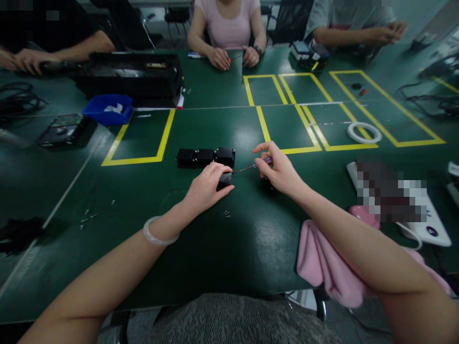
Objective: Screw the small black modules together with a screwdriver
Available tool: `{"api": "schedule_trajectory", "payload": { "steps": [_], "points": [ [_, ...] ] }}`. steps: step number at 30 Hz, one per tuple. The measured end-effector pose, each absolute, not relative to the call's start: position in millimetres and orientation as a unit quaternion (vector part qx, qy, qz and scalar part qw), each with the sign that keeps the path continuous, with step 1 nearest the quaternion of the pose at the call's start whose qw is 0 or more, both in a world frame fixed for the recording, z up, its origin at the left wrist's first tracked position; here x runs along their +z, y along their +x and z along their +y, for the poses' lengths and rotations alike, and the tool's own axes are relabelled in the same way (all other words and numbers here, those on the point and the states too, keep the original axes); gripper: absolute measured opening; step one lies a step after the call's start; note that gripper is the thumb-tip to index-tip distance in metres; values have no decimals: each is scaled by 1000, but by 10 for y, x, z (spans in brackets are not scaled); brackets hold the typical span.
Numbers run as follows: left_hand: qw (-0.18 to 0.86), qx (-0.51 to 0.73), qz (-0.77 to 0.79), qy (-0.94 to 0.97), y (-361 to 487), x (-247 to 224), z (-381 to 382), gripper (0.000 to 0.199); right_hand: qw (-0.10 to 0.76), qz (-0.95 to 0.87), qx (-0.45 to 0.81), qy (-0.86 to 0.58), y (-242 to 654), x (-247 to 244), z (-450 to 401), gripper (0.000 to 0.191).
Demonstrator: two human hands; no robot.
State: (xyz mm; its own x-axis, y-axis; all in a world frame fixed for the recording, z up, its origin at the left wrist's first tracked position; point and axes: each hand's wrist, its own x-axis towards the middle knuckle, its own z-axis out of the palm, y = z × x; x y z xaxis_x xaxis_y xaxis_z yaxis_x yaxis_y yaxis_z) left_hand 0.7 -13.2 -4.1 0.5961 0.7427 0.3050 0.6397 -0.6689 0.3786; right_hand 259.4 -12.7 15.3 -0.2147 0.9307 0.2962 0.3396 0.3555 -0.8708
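My left hand (208, 185) is closed around a small black block (224, 180), holding it on the green table. In my right hand (276, 167) is a screwdriver (245, 168), gripped by its translucent handle, with the index finger raised off it. The thin shaft reaches left to the block; whether its tip sits on a screw is too small to tell. Just beyond my left hand lies a row of black blocks (205, 156). A dark object (268, 184) is partly hidden under my right hand. Several small screws (226, 213) lie nearer to me, below the block.
More screws (86, 215) lie to the left. A blue bin (109, 109) and a long black housing (139, 76) stand at back left. A white tape ring (364, 132), a pink cloth (322, 258) and a white power strip (433, 224) are right. Co-workers sit across the table (265, 267).
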Motion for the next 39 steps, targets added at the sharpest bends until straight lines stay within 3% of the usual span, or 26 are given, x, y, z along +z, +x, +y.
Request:
{"api": "schedule_trajectory", "payload": {
  "steps": [39],
  "points": [
    [119,224,393,884,8,-38,-140,36,440,-696,343,-453,2596,123,-115,16]
  ]
}}
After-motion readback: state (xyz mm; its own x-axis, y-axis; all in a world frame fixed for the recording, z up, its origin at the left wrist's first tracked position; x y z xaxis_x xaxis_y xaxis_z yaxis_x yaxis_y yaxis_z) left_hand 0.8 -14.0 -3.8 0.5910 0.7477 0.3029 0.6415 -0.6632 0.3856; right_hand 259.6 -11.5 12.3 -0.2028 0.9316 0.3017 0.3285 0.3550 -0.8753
